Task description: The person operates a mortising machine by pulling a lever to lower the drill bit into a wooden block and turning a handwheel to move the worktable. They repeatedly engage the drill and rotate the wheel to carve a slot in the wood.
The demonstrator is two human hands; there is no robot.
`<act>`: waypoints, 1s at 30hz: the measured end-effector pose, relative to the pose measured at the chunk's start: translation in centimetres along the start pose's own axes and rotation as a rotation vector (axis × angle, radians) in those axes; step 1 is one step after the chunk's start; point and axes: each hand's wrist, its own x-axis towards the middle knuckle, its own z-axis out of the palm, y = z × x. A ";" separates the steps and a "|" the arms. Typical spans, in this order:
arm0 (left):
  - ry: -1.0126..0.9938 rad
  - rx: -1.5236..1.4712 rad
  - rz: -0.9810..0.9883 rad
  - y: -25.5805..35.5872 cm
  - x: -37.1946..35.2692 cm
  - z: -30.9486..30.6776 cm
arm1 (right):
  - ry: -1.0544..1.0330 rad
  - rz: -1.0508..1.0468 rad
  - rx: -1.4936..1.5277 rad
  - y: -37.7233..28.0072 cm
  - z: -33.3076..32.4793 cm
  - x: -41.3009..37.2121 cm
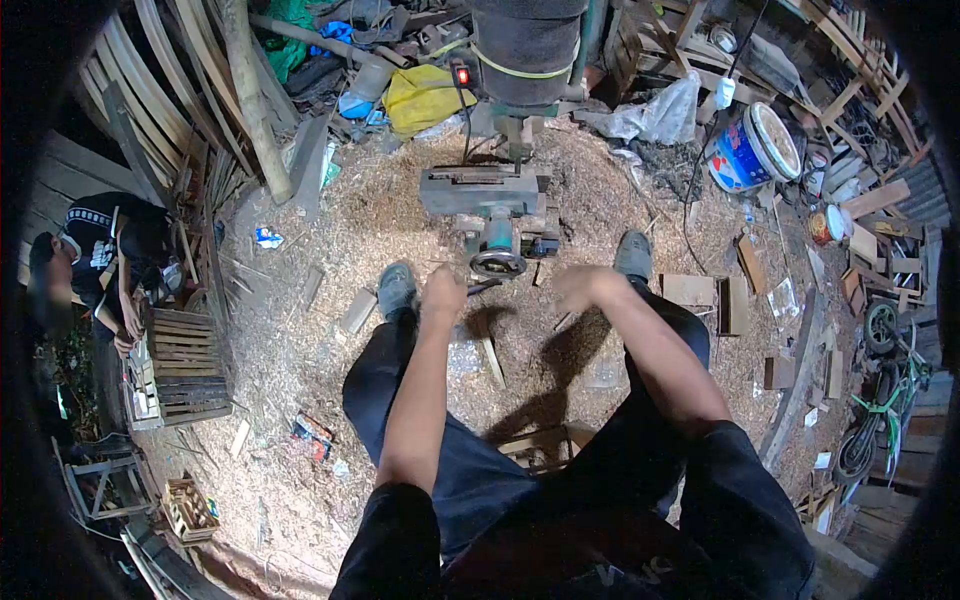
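My left hand (pixel 443 292) is held out over the floor near my left shoe (pixel 396 288). Its fingers are curled closed, and whatever they may hold is hidden. My right hand (pixel 585 290) hovers near my right shoe (pixel 633 254), its fingers loosely stretched toward the middle and a little blurred; nothing shows in it. Between and just beyond both hands stands a machine with a round metal handwheel (pixel 497 264) and a grey flat-topped body (pixel 478 192). A thin wooden strip (pixel 491 352) lies on the floor between my legs.
Wood shavings (pixel 300 370) cover the floor. A dark drum (pixel 526 55) stands behind the machine. At the right are a paint bucket (pixel 745 155), wood blocks (pixel 688 290) and a green motorbike (pixel 884 405). Another person (pixel 115 240) crouches at the left beside a slatted wooden crate (pixel 190 365).
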 end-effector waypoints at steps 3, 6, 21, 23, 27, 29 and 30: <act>-0.058 0.142 -0.001 -4.3 0.7 4.7 | -0.064 -0.122 0.074 -3.8 -0.8 1.1; -0.105 0.198 -0.046 -6.0 1.2 6.3 | 0.156 -0.146 0.195 -6.5 -3.2 1.6; -0.130 0.194 -0.150 -12.7 4.3 13.1 | 0.019 -0.157 0.238 -4.5 -7.3 2.7; -0.098 0.184 -0.198 -11.6 3.9 13.0 | 0.002 -0.173 0.298 -4.1 -9.0 2.3; -0.026 0.053 -0.202 -8.7 4.4 10.6 | 0.222 -0.066 0.256 -0.6 -10.7 1.6; 0.109 0.011 -0.092 -7.4 4.9 9.3 | 0.417 0.013 0.234 2.0 -10.8 1.7; 0.094 -0.048 -0.035 -5.8 5.0 7.1 | 0.475 0.088 0.235 3.2 -11.0 1.8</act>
